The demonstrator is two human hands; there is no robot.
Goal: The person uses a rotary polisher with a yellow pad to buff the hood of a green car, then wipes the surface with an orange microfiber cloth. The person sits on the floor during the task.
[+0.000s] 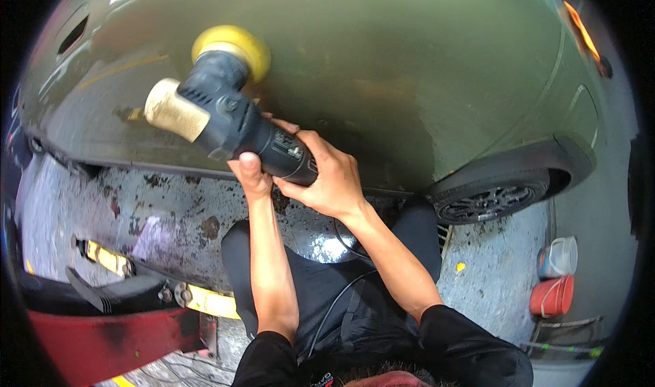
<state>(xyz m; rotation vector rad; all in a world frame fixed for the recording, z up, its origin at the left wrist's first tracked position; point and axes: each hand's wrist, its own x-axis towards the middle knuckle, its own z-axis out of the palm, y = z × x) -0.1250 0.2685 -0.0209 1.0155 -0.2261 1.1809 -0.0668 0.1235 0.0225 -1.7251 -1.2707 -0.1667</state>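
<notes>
Both hands hold a black car polisher (235, 117) with a round yellow pad (242, 49) at its upper end. Pale tape-like covering wraps a part (176, 109) that sticks out on its left side. My left hand (252, 172) is closed around the body from below, with the thumb showing and most fingers hidden behind it. Around the rear end of the body, my right hand (331, 172) is wrapped. The pad is against or very near the olive-green car side panel (361, 60); its contact edge cannot be made out. A dark cable (331, 312) runs over my legs.
A car wheel (488, 203) stands to the right under its dark arch. Red (554, 296) and clear (558, 257) buckets sit on the worn grey floor (488, 271). At lower left is a red lift arm (116, 339) with black-and-yellow parts. An orange object (581, 32) is at upper right.
</notes>
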